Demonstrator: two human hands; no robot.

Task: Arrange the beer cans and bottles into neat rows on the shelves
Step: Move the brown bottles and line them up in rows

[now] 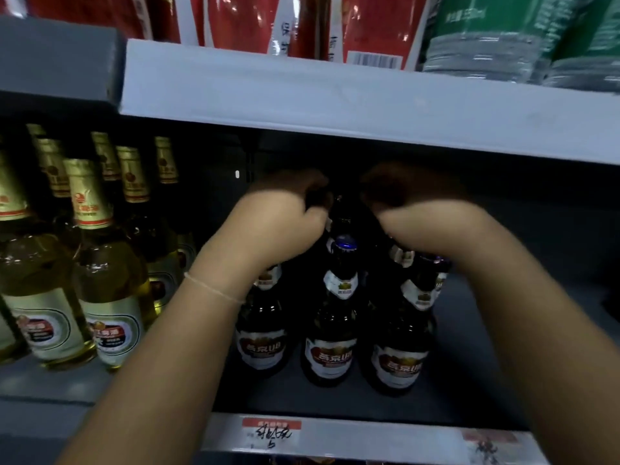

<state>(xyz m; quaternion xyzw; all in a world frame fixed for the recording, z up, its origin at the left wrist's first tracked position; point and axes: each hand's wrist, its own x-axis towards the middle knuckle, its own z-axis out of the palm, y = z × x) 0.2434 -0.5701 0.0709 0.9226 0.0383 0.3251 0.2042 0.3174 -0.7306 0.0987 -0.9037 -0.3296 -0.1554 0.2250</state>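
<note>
Head view looks into a grey metal shelf point(503, 330) where both bare arms reach under the pale shelf edge above point(335, 105). Left hand point(281, 213) curls its fingers round the top of a dark brown glass bottle at the back; its neck is hidden in shadow. Right hand point(412, 203) is curled the same way over the bottles behind, though what it grips I cannot tell in the dark. Three dark brown beer bottles with red-and-white labels point(330, 330) stand in a front row just below the wrists. Clear golden beer bottles with gold foil necks point(100, 263) crowd the left. A handwritten price tag point(271, 431) sits on the front rail.
</note>
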